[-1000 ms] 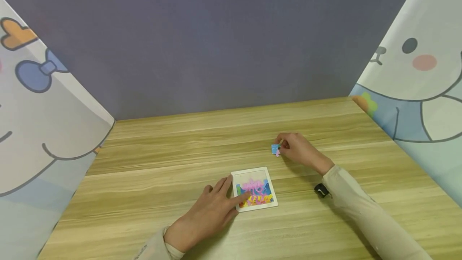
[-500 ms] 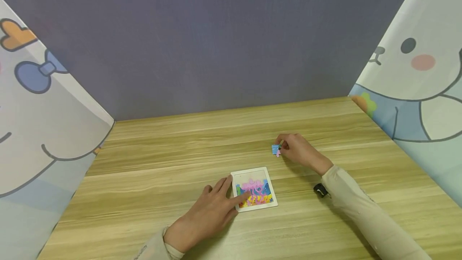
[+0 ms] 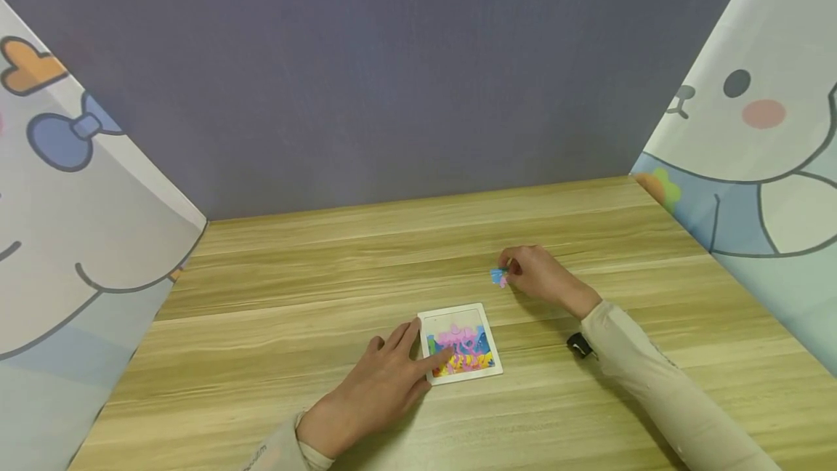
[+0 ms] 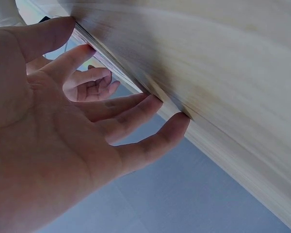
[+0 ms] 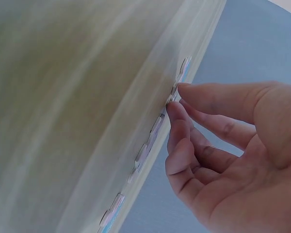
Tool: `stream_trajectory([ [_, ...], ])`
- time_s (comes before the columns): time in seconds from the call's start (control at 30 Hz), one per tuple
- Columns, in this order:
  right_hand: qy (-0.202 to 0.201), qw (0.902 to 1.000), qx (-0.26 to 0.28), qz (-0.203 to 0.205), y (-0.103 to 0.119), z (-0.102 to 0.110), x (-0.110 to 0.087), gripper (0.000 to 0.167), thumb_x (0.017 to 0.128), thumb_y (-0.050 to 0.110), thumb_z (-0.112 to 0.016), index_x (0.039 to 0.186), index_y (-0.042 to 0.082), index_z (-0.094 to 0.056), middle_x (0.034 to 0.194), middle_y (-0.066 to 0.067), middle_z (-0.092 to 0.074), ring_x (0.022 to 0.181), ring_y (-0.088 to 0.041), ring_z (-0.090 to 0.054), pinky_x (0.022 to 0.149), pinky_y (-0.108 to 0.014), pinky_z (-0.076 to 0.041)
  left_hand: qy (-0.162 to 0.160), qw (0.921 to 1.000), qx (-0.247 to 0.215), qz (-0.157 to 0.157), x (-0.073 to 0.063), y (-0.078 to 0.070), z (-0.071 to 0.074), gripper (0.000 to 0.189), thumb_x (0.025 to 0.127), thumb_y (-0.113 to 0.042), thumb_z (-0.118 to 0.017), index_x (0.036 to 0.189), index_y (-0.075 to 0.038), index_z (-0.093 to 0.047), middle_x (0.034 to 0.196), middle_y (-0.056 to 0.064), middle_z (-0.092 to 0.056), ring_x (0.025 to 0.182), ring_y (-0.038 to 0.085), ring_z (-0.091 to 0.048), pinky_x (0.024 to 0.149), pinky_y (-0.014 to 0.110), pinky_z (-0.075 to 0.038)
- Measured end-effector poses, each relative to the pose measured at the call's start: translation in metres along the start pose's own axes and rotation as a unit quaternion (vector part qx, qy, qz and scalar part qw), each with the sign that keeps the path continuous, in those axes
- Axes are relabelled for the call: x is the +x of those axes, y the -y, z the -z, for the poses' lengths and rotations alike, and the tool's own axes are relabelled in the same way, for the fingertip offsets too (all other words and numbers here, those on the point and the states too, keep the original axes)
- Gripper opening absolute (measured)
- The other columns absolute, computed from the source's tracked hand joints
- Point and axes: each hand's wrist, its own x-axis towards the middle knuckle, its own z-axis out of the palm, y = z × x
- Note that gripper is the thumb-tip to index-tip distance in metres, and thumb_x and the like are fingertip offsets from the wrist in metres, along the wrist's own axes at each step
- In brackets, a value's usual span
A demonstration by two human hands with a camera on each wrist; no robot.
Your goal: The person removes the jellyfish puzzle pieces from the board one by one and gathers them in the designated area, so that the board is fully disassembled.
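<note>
A square white-framed jigsaw puzzle [image 3: 471, 344], partly filled with a pink, blue and yellow sea picture, lies on the wooden table. My left hand [image 3: 375, 384] rests at its left side with fingers spread, the index finger reaching over the picture. Farther back on the right, my right hand [image 3: 539, 275] pinches a small blue and pink puzzle piece [image 3: 497, 277] between thumb and fingertips, close to the tabletop. In the right wrist view, the pinched piece [image 5: 185, 70] shows edge-on, with other loose pieces [image 5: 148, 148] flat on the table. From the head view, my hand hides those.
A black strap-like object [image 3: 578, 344] shows beside the right sleeve. Behind the table [image 3: 294, 275] stands a dark grey panel [image 3: 418, 78]. Cartoon-printed panels [image 3: 758, 137] close off both sides.
The blue and pink piece has shifted slightly toward me and appears tilted, with my right hand moving along with it. My left hand has stayed on the puzzle.
</note>
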Motion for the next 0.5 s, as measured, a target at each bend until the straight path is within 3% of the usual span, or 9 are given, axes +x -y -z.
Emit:
stream_trajectory([
  [0.2,0.005,0.9999,0.004,-0.011,0.0009,0.0002,-0.0010,0.017,0.087,-0.003,-0.068,0.104,-0.002,-0.069,0.079,-0.004,-0.065,0.066,-0.014,-0.054,0.060,-0.030,-0.047,-0.011,0.9999,0.004,-0.006,-0.0005,0.0007,-0.0010,0.043,0.098,-0.029,-0.062,0.140,-0.036,-0.057,0.141,0.025,-0.049,0.128,0.035,-0.053,0.080,0.053,-0.052],
  [0.5,0.002,1.0000,-0.002,-0.002,0.0031,-0.0001,-0.0009,0.015,0.087,-0.002,-0.068,0.103,-0.001,-0.069,0.079,-0.003,-0.066,0.067,-0.012,-0.056,0.060,-0.030,-0.048,0.002,0.9999,-0.012,0.001,-0.0008,0.0003,0.0006,0.044,0.098,-0.028,-0.060,0.142,-0.036,-0.055,0.143,0.026,-0.047,0.129,0.036,-0.052,0.083,0.055,-0.052],
])
